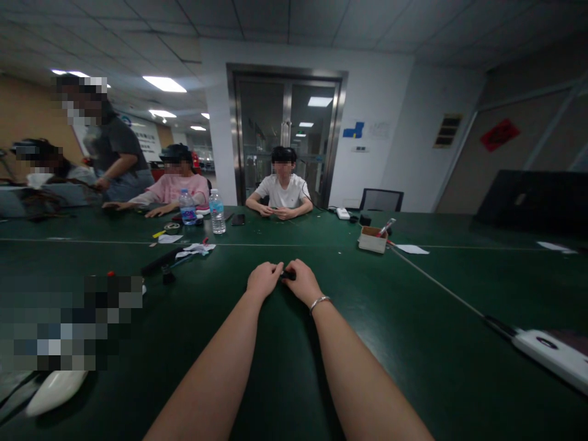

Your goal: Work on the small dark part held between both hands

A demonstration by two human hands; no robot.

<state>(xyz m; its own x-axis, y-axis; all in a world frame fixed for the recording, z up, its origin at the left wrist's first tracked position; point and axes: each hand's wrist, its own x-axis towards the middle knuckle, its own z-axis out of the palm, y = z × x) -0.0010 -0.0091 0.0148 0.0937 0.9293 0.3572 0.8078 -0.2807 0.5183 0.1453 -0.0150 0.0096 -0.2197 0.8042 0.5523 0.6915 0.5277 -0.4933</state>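
Both of my hands meet over the green table (395, 318), near the middle of the view. A small black object (288, 275) lies between them, its shape mostly covered by fingers. My right hand (303, 282), with a silver bracelet (320, 304) at the wrist, has its fingers closed around this object. My left hand (265, 279) is closed too, its thumb and fingertips at the object's left end; what it grips there is too small to make out.
Across the table sits a person in a white shirt (285, 193). Two water bottles (217, 211), a phone (238, 219) and papers (195, 250) are at the left. A small box (372, 240) stands right of centre, and a white power strip (551, 355) with its cable lies at far right.
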